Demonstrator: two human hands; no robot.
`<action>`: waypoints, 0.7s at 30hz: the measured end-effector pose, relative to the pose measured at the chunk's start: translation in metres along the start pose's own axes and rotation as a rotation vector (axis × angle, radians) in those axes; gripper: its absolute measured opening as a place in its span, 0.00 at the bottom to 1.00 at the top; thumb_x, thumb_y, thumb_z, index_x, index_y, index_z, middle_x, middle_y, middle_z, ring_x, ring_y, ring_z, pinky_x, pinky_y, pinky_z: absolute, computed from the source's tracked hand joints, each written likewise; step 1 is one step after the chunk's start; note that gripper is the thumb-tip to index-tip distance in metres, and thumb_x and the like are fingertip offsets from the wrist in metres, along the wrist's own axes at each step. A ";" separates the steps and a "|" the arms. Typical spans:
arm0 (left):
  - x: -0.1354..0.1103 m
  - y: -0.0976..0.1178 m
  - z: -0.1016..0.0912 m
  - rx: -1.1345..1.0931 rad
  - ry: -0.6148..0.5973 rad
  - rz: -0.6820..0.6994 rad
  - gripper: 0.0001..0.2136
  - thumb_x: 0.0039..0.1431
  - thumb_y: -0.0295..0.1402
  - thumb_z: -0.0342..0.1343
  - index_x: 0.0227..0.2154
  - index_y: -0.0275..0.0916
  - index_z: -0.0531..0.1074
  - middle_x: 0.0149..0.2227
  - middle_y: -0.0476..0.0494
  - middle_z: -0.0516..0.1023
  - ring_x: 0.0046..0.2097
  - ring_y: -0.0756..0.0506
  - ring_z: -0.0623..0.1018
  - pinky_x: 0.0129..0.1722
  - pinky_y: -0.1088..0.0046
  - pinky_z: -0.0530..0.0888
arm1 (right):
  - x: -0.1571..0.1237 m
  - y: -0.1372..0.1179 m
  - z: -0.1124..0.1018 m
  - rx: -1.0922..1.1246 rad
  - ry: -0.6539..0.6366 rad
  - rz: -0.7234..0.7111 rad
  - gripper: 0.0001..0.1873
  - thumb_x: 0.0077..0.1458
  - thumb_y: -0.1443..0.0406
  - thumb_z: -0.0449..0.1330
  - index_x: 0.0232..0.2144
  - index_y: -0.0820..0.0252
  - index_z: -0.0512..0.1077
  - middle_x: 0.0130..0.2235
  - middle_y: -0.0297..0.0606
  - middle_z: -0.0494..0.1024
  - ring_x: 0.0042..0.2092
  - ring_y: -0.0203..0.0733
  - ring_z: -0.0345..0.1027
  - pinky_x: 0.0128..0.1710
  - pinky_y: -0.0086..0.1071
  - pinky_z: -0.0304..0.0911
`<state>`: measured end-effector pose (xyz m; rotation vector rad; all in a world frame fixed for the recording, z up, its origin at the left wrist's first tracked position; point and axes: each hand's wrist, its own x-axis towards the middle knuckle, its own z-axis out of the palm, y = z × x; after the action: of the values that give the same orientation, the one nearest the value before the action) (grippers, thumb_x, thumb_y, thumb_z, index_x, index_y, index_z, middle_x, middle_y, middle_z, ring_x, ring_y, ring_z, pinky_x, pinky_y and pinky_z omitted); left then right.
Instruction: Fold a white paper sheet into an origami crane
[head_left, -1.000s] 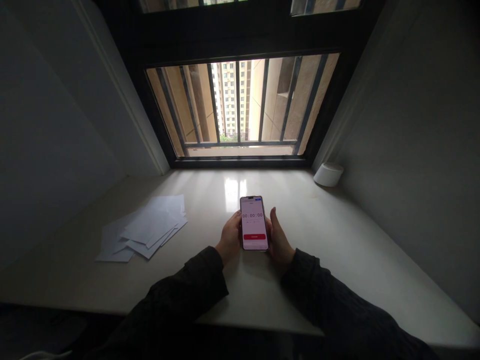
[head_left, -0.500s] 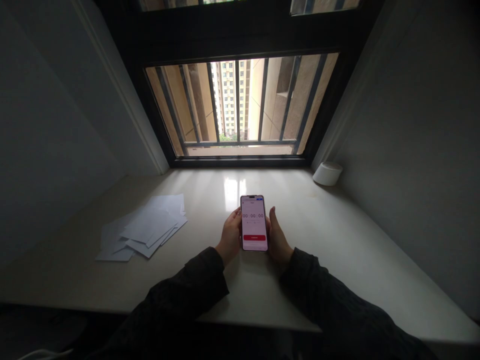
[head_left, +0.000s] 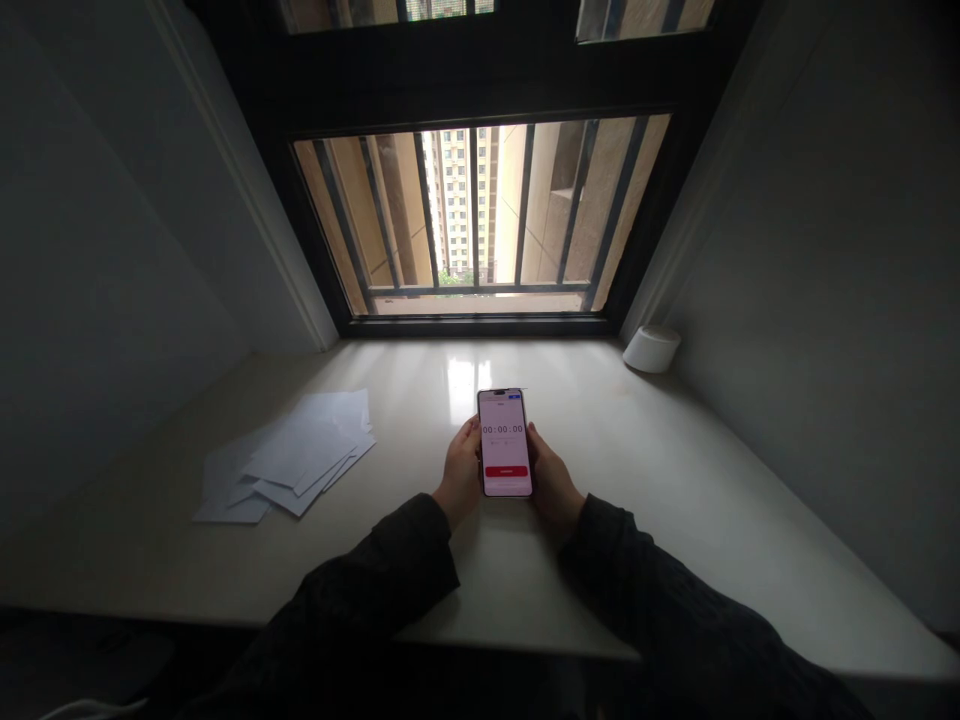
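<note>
I hold a smartphone (head_left: 504,441) upright over the pale desk (head_left: 675,470), with both hands on it. Its lit screen shows a timer reading 00:00:00 and a red bar below it. My left hand (head_left: 459,473) wraps the phone's left edge. My right hand (head_left: 551,478) grips the right edge, thumb lying along the side. Both arms wear dark sleeves.
A loose pile of white paper sheets (head_left: 289,455) lies on the desk to the left. A small white round object (head_left: 652,348) stands at the back right corner. A barred window (head_left: 476,215) faces me, and walls close in on both sides.
My right thumb, which stood up beside the phone, has folded down against its right edge. The phone has shifted very slightly left.
</note>
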<state>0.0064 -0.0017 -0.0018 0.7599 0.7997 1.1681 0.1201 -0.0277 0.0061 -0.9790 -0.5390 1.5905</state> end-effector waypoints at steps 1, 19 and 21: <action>0.000 -0.001 0.000 -0.001 0.006 0.003 0.15 0.58 0.41 0.52 0.44 0.38 0.69 0.38 0.41 0.76 0.40 0.43 0.77 0.37 0.66 0.75 | 0.000 0.000 0.000 -0.018 0.004 -0.003 0.21 0.60 0.53 0.48 0.43 0.61 0.72 0.37 0.41 0.80 0.38 0.44 0.75 0.40 0.37 0.70; -0.001 -0.001 0.003 -0.009 0.023 0.039 0.14 0.58 0.40 0.51 0.44 0.38 0.67 0.37 0.41 0.76 0.38 0.44 0.77 0.36 0.66 0.74 | 0.006 0.010 -0.013 -0.265 -0.017 -0.106 0.30 0.58 0.45 0.45 0.44 0.61 0.73 0.40 0.45 0.79 0.40 0.48 0.75 0.40 0.40 0.70; 0.000 -0.003 0.003 -0.017 0.028 0.050 0.15 0.58 0.40 0.52 0.44 0.38 0.67 0.37 0.42 0.76 0.37 0.44 0.77 0.36 0.67 0.74 | 0.004 0.009 -0.012 -0.296 -0.013 -0.116 0.31 0.58 0.45 0.44 0.43 0.61 0.73 0.39 0.45 0.79 0.39 0.47 0.75 0.40 0.40 0.70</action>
<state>0.0105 -0.0027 -0.0031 0.7544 0.7973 1.2311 0.1251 -0.0279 -0.0090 -1.1354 -0.8421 1.4393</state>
